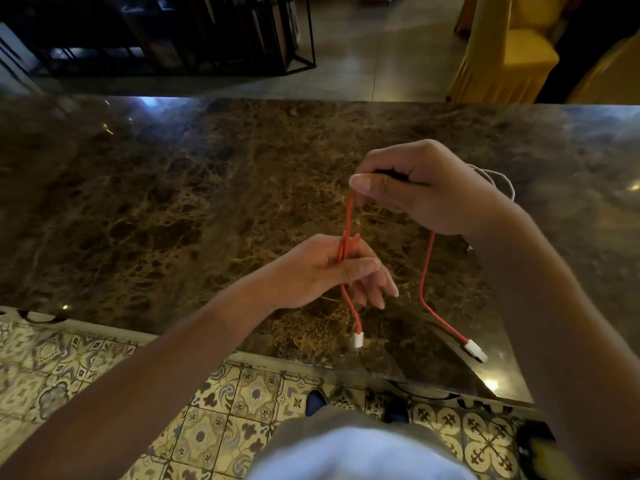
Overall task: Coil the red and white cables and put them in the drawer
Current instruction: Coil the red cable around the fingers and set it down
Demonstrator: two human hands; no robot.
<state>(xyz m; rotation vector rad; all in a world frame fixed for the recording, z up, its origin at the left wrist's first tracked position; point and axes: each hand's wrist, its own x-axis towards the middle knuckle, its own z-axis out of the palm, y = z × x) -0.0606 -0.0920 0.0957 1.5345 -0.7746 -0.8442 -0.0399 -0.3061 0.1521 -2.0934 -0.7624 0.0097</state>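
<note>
Your left hand pinches several strands of the red cable between thumb and forefinger, the other fingers loosely spread below. Your right hand is curled, its thumb pressing the top of the same cable against the forefinger, so the red strands run taut between the two hands above the marble counter.

This looks like the winding step, with the coil only begun. Keep the left pinch firm so the gathered turns do not slip apart, and let the right hand feed each new turn down to it at the same length as the last. Avoid twisting the cord as you lay it; a twisted strand will probably spring the coil open in the drawer. Leave the tails for the end.

Two tails hang free: one drops from the left hand to a white plug, the other falls below the right hand to a second white plug near the counter's front edge.

By count: one red cable, two white plugs, and one white cable, of which only a thin loop shows on the counter behind your right wrist. No drawer is in view.
</note>
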